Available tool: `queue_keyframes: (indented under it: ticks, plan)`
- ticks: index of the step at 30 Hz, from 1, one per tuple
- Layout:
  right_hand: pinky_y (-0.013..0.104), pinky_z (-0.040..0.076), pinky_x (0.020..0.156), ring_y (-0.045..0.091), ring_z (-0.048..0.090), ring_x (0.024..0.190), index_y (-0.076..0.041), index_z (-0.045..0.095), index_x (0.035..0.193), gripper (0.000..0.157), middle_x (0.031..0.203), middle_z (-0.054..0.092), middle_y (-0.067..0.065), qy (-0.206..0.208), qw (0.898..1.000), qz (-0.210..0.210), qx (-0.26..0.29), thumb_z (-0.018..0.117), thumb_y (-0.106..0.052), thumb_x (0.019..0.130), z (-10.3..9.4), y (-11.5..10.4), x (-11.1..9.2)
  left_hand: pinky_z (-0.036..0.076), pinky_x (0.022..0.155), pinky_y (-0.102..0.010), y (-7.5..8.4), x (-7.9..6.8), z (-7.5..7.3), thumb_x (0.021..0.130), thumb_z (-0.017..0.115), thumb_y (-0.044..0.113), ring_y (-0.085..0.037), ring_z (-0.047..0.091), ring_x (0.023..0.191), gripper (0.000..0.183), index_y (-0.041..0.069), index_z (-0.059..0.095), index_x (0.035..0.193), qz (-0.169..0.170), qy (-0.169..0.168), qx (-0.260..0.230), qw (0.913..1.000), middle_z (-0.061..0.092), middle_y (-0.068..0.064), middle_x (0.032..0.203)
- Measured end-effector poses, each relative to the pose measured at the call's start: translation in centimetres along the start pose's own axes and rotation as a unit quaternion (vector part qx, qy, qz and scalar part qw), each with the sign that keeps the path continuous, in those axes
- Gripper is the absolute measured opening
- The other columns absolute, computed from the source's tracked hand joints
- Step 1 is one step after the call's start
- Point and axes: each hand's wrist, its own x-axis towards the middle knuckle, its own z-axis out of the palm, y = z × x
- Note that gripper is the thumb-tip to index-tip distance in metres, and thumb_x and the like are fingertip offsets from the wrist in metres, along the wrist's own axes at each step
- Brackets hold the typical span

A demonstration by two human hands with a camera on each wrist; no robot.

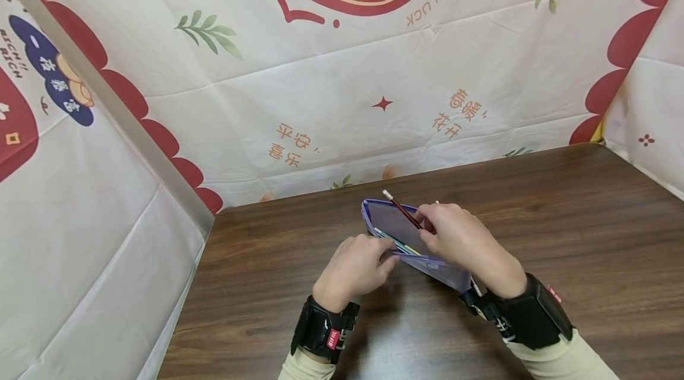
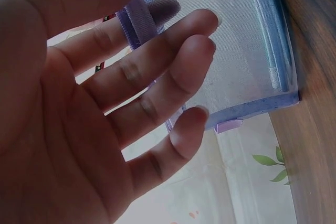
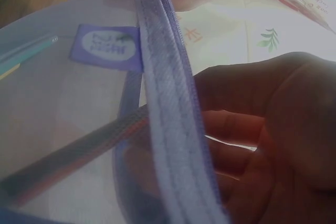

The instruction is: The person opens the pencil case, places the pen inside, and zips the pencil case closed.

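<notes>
A purple see-through mesh pencil pouch [image 1: 449, 276] stands unzipped above the table in front of me. My left hand [image 1: 355, 264] pinches the near edge of its opening between thumb and index finger; in the left wrist view the other fingers spread loosely along the mesh [image 2: 226, 40]. My right hand [image 1: 462, 234] holds a dark red pencil [image 1: 403, 211] with a white eraser end pointing up and left. The pencil's lower part shows through the mesh in the right wrist view [image 3: 79, 150]. Other slim teal and yellow writing tools [image 1: 392, 240] lie inside the pouch.
The brown wooden table [image 1: 256, 297] spreads out on both sides. A white printed cloth [image 1: 342, 83] hangs along its back edge, with further cloth panels [image 1: 107, 237] at left and right. The pouch bears a small purple label [image 3: 107, 47].
</notes>
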Motion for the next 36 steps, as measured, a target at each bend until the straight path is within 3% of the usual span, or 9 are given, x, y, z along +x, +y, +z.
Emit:
queue_keyframes:
  ticks: [21, 36]
  plan:
    - [0.028, 0.038, 0.046, 0.014, 0.047, 0.055, -0.006, 0.064, 0.084, 0.005, 0.064, 0.054, 0.001, -0.021, 1.000, 0.013, -0.009, 0.067, -0.009, 0.081, -0.01, 0.27, 0.01, 0.030, 0.043, -0.018, 0.12, -0.07, -0.14, 0.089, 0.062, 0.027, -0.001, 0.041, 0.048, 0.011, 0.019, 0.064, 0.082, 0.004, 0.002, 0.004, 1.0000, 0.047, 0.011, 0.059]
    - [0.031, 0.045, 0.052, 0.015, 0.051, 0.062, 0.000, 0.067, 0.096, 0.015, 0.075, 0.061, 0.005, -0.033, 0.999, 0.011, -0.006, 0.064, -0.006, 0.082, -0.49, 0.24, -0.06, 0.029, 0.042, -0.017, 0.18, -0.04, -0.14, 0.089, 0.062, 0.027, 0.000, 0.040, 0.047, 0.011, 0.018, 0.066, 0.083, -0.001, -0.001, -0.001, 1.0000, 0.047, 0.011, 0.059]
